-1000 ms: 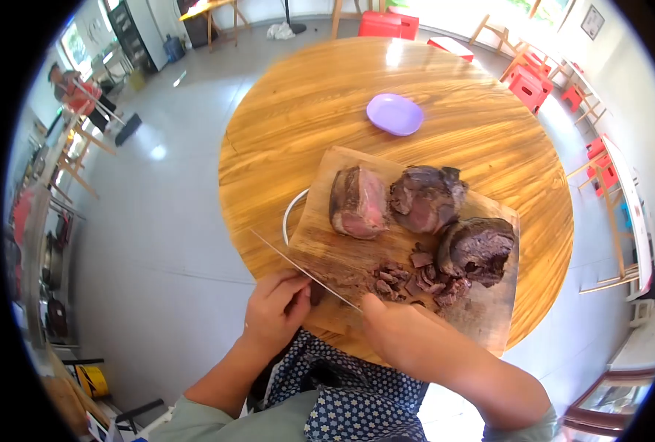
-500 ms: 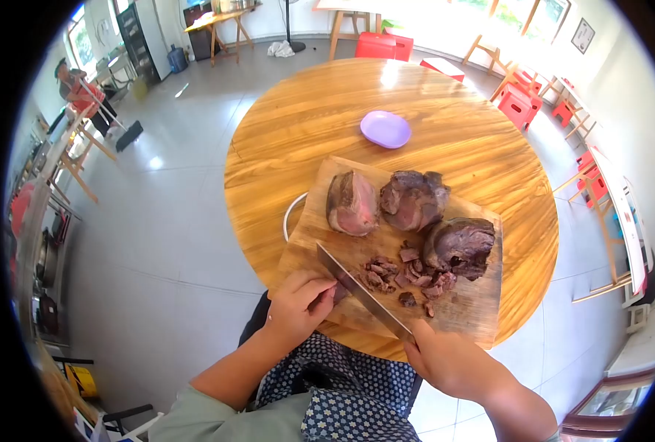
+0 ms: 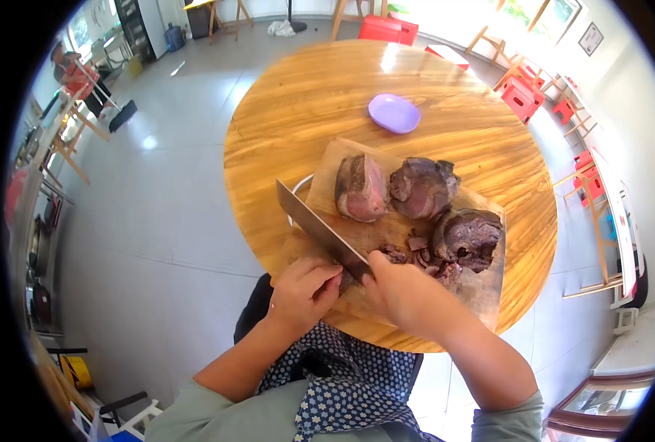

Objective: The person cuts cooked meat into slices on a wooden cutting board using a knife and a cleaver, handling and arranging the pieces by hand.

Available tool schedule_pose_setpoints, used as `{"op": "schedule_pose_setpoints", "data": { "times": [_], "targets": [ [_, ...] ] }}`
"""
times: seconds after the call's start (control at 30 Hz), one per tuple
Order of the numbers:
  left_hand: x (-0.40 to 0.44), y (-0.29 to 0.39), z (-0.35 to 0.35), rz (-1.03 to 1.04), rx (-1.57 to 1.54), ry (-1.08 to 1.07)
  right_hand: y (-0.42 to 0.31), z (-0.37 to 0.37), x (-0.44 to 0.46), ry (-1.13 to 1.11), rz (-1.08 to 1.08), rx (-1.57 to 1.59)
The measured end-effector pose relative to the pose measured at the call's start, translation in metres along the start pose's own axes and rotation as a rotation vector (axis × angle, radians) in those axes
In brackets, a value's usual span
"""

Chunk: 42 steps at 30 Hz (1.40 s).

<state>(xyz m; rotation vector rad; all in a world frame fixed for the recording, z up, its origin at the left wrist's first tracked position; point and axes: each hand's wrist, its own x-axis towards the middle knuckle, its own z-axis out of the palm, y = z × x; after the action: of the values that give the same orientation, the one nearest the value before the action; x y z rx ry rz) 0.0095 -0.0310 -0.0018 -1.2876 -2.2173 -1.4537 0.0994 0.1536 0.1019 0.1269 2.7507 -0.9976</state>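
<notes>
My right hand (image 3: 397, 289) is wrapped round the handle of a long, wide knife (image 3: 320, 230), whose blade points up and to the left over the near left part of the wooden cutting board (image 3: 323, 200). My left hand (image 3: 303, 289) is bent around a small piece of meat (image 3: 346, 281), mostly hidden, right beside the blade. Three large chunks of meat lie farther back on the board: one with a pink cut face (image 3: 363, 188), a dark one (image 3: 421, 187) and another dark one (image 3: 469, 239) at the right. Several small cut pieces (image 3: 418, 252) lie near them.
A purple dish (image 3: 394, 113) stands on the round wooden table (image 3: 298, 96) beyond the board. A white ring-shaped handle shows at the board's left edge. At the far left a person (image 3: 77, 74) stands with a broom (image 3: 123, 116). Red stools (image 3: 520, 97) stand behind the table.
The knife has swung up and to the left, and my right hand has moved up and left with it. My left hand stays at the small piece. The view has shifted slightly.
</notes>
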Motion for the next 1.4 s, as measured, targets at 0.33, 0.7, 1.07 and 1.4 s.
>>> {"op": "schedule_pose_setpoints", "data": {
  "times": [0.33, 0.7, 1.07, 1.4],
  "targets": [
    [-0.002, 0.002, 0.000, 0.019, -0.024, 0.052, -0.019, -0.033, -0.057, 0.137, 0.112, -0.028],
    [-0.001, 0.004, -0.002, -0.021, 0.014, -0.005, -0.016, -0.007, -0.072, -0.020, 0.192, -0.024],
    [0.000, 0.002, -0.002, -0.024, 0.056, -0.041, -0.012, -0.002, -0.076, -0.076, 0.163, -0.052],
    [0.003, 0.001, -0.004, -0.025, 0.046, -0.092, -0.015, -0.008, -0.094, -0.155, 0.274, 0.050]
  ]
}}
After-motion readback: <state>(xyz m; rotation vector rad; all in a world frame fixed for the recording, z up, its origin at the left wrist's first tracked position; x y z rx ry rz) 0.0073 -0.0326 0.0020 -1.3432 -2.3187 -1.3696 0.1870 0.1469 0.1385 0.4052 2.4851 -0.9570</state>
